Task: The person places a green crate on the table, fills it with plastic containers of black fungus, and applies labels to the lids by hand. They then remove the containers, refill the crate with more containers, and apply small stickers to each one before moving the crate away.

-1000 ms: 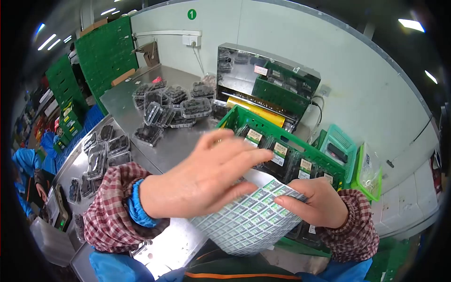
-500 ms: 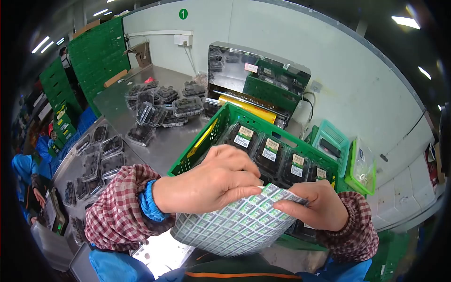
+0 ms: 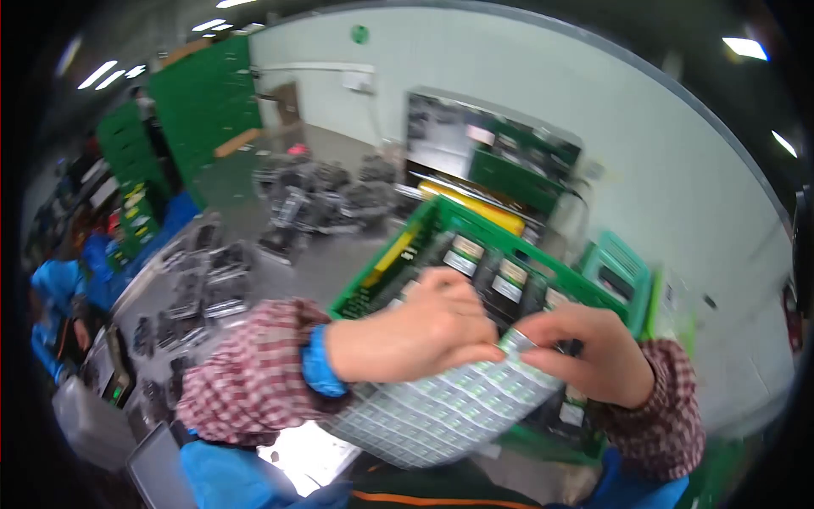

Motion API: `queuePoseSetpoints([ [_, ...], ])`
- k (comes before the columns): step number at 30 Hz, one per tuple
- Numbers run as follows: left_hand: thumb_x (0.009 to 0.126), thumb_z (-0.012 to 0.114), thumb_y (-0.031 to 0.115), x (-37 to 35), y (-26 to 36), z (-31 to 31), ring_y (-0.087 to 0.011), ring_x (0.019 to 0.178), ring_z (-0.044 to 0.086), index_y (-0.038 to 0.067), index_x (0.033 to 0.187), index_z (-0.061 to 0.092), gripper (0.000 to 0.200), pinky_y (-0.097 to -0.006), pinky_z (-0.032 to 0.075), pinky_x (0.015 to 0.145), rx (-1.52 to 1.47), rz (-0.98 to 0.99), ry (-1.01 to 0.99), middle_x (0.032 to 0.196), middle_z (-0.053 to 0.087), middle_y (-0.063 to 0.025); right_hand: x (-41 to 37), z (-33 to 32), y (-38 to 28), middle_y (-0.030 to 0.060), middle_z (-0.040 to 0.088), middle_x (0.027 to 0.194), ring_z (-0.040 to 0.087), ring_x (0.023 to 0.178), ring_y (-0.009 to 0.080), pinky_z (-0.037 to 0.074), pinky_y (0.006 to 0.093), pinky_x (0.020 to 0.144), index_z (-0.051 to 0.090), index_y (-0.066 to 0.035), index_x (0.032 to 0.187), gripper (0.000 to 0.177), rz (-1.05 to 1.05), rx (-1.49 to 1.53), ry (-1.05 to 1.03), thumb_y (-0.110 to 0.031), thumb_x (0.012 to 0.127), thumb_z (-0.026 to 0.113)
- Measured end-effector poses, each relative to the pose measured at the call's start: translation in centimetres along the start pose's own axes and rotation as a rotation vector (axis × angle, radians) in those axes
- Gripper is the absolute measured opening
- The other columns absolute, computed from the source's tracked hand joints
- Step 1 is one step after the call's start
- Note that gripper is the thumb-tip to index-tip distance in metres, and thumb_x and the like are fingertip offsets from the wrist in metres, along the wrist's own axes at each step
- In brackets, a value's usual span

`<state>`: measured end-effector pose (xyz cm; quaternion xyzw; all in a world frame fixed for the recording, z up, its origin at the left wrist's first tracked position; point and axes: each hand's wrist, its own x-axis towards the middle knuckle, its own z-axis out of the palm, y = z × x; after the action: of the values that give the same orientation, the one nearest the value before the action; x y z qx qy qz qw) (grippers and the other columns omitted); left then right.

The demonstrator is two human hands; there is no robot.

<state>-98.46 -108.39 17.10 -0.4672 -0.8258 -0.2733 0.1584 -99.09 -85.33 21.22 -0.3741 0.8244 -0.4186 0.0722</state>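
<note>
Packing room, pale wall [image 3: 509,76], steel table [image 3: 326,263]; frame is motion-blurred. Label sheet [image 3: 441,411] is just in front of the green crate [image 3: 373,276], on the wearer's side. It is held up off the table, curved, printed side up, with rows of small green-and-white stickers.

Left hand [image 3: 415,331] comes in from the left over the sheet, wrist about level, knuckles up. Its fingers are curled tight together, tips pinched on the sheet's top edge. Right hand [image 3: 589,352] comes in from the right, back of hand up, fingers bent and closed on the sheet's top right corner. One sticker [image 3: 515,341] curls up there between the two hands' fingertips; cannot tell which hand has it. The fingertips nearly meet over the crate's near edge. Both forearms are in red plaid sleeves [image 3: 254,382], the left with a blue cuff [image 3: 315,373].

Inside the crate: a row of dark fruit boxes [image 3: 465,254] with white-green labels on top. Right of the crate, a small teal basket [image 3: 623,267]. Behind the crate, a metal machine [image 3: 441,127] with a yellow roll [image 3: 471,204]. Behind and left of the crate, clear boxes [image 3: 314,199] lie loose on the table. Far behind-left of the crate, a stack of green bins [image 3: 208,93]. Far left of the crate, a person in blue [image 3: 55,293] at the frame edge.
</note>
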Motion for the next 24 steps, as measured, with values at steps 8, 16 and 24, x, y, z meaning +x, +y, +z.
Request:
queuePoseSetpoints([
  [8, 0.087, 0.056, 0.021, -0.8, -0.6, 0.4, -0.0197, 0.077, 0.053, 0.006, 0.084, 0.063, 0.017, -0.0348, 0.033, 0.085, -0.124, -0.092, -0.053, 0.074, 0.058, -0.0061, -0.2, 2.8, 1.1, 0.0069, 0.061, 0.068, 0.057, 0.062, 0.0195, 0.045, 0.0311, 0.063, 0.065, -0.003, 0.075, 0.012, -0.18, -0.339, 0.274, 0.001, 0.064, 0.069],
  [16, 0.088, 0.055, 0.017, -4.2, -3.3, -0.6, -0.0269, 0.08, 0.057, 0.0, 0.097, 0.062, 0.02, -0.0351, 0.043, 0.076, -0.355, -0.281, -0.132, 0.087, 0.063, -0.0139, -3.6, 1.4, 6.2, 0.0042, 0.06, 0.071, 0.057, 0.065, 0.018, 0.046, 0.0293, 0.067, 0.059, -0.007, 0.08, 0.01, -0.61, -0.143, 0.269, -0.001, 0.073, 0.063],
  [24, 0.078, 0.066, 0.018, -5.5, 2.7, -6.2, -0.0141, 0.08, 0.059, 0.012, 0.089, 0.07, 0.013, -0.0414, 0.025, 0.097, -0.365, -0.361, -0.433, 0.075, 0.063, 0.0017, -8.1, 2.8, 20.7, 0.0066, 0.06, 0.078, 0.057, 0.068, 0.0111, 0.046, 0.0231, 0.055, 0.045, -0.002, 0.103, 0.038, 0.69, 0.518, 0.375, -0.006, 0.074, 0.07],
])
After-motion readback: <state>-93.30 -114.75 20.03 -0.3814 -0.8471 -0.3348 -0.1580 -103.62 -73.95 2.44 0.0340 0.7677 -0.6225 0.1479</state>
